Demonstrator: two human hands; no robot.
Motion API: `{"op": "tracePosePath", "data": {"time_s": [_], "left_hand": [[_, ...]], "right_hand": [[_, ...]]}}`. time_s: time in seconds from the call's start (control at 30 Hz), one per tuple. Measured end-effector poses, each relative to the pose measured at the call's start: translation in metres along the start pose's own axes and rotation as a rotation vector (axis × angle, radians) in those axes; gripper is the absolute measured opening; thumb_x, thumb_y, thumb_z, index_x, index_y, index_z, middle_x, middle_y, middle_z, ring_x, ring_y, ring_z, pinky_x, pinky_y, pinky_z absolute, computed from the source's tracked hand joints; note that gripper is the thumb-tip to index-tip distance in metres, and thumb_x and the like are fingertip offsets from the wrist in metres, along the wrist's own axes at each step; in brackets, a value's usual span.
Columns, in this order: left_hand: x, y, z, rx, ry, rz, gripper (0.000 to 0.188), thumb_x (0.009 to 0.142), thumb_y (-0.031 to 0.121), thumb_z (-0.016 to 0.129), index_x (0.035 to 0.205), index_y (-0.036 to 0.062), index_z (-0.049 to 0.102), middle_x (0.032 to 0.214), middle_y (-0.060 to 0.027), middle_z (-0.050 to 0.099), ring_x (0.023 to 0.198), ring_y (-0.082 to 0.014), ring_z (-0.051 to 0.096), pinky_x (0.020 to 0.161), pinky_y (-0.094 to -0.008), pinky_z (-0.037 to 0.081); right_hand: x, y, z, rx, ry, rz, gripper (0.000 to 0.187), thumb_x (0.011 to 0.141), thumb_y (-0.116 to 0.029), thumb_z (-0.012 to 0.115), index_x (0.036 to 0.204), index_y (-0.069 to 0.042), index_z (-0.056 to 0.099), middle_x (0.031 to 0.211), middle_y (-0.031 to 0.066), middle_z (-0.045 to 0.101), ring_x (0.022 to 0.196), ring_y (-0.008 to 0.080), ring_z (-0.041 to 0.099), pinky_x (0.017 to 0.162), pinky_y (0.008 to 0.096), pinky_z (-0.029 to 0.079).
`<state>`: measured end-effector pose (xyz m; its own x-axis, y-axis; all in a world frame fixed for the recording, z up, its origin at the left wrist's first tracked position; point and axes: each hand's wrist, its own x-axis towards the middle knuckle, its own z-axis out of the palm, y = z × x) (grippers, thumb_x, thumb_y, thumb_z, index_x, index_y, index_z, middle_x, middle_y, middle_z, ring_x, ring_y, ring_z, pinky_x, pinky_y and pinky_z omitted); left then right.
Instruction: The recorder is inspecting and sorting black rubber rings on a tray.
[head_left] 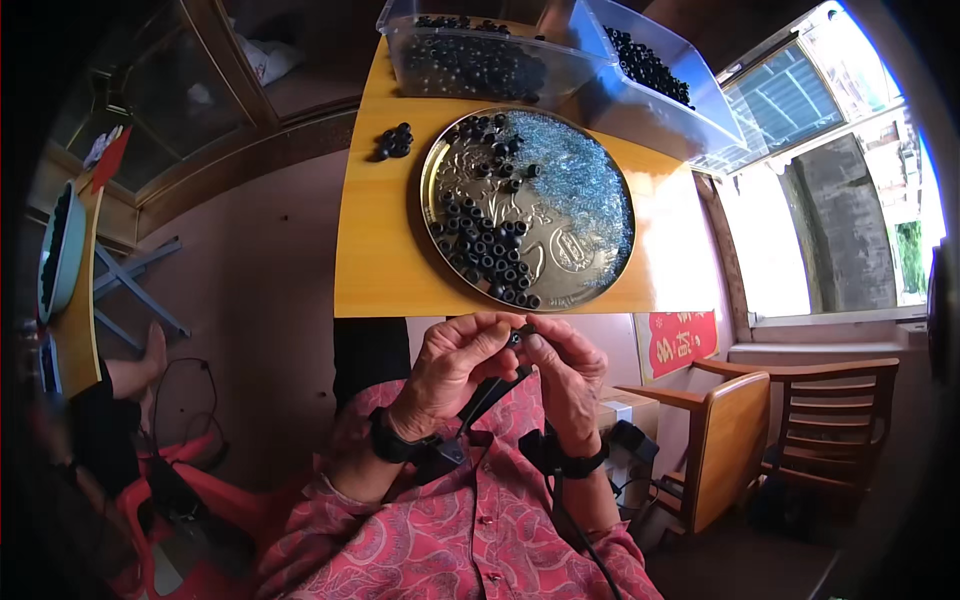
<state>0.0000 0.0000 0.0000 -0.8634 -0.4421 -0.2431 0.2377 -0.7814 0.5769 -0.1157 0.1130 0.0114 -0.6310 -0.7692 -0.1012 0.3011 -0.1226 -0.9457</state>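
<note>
My left hand [452, 362] and my right hand [568, 378] meet just off the table's near edge, fingers pinched together. Between their fingertips is a small black ring-shaped part [516, 338], partly covered by the fingers. Beyond them, on the table, lies a round embossed metal tray [455, 185]. Many black ring-shaped parts [487, 245] are heaped on its left and near side, with a few scattered toward the far rim. Tiny clear bluish pieces [575, 180] spread over its right half; their exact kind is too small to tell.
Left of the tray, a small cluster of black parts [394, 142] rests on the yellow table [375, 240]. Two clear plastic bins [570, 75] of black parts stand at the back. Wooden chairs [735, 450] are to the right. Another person's leg [135, 378] and a red plastic chair [215, 490] are at left.
</note>
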Motion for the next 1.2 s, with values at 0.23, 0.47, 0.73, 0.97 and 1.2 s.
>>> {"op": "tracePosePath", "data": {"time_s": [0.23,0.47,0.73,0.97,1.2], "left_hand": [[-0.001,0.001,-0.001,-0.05,-0.009,-0.031,0.024,0.096,0.017,0.058,0.113,0.0011,0.063,0.084,-0.0067,0.067,0.07,-0.0131,0.064,0.066,-0.0248,0.054],[0.0,-0.001,0.0,-0.099,0.006,-0.029,0.024,0.097,0.018,0.058,0.113,0.0008,0.063,0.088,-0.0056,0.066,0.07,-0.011,0.063,0.067,-0.0241,0.054],[-0.001,0.001,0.004,-0.082,0.036,-0.035,0.024,0.097,0.018,0.057,0.113,0.001,0.063,0.083,-0.0037,0.065,0.07,-0.01,0.063,0.067,-0.0237,0.054],[-0.001,0.001,0.005,-0.08,0.059,-0.03,0.023,0.097,0.017,0.058,0.112,0.001,0.063,0.085,-0.0032,0.065,0.072,-0.0093,0.064,0.067,-0.0244,0.055],[-0.001,-0.002,0.003,-0.05,0.077,-0.017,0.022,0.097,0.015,0.058,0.112,0.0008,0.064,0.088,-0.0035,0.066,0.072,-0.0092,0.064,0.067,-0.0249,0.056]], "right_hand": [[0.0,0.0,0.004,0.068,0.009,-0.003,0.017,0.091,-0.001,0.063,0.107,0.003,0.065,0.097,0.0053,0.064,0.086,0.0121,0.064,0.076,0.0233,0.052],[-0.002,-0.002,0.009,0.036,0.004,-0.1,0.014,0.09,0.001,0.063,0.103,0.003,0.065,0.097,0.0035,0.058,0.086,0.0106,0.058,0.078,0.0232,0.046],[-0.003,0.005,0.01,-0.101,0.036,-0.153,0.012,0.087,0.003,0.065,0.099,0.001,0.066,0.096,0.0034,0.057,0.09,0.011,0.055,0.08,0.0233,0.045],[-0.003,0.005,0.012,-0.123,0.055,-0.185,0.012,0.087,0.001,0.066,0.099,0.001,0.067,0.096,0.0033,0.057,0.089,0.0109,0.055,0.08,0.0233,0.044],[-0.004,0.004,0.013,-0.128,0.061,-0.185,0.012,0.087,0.0,0.067,0.099,0.001,0.067,0.096,0.0031,0.056,0.089,0.011,0.055,0.08,0.023,0.044]]}}
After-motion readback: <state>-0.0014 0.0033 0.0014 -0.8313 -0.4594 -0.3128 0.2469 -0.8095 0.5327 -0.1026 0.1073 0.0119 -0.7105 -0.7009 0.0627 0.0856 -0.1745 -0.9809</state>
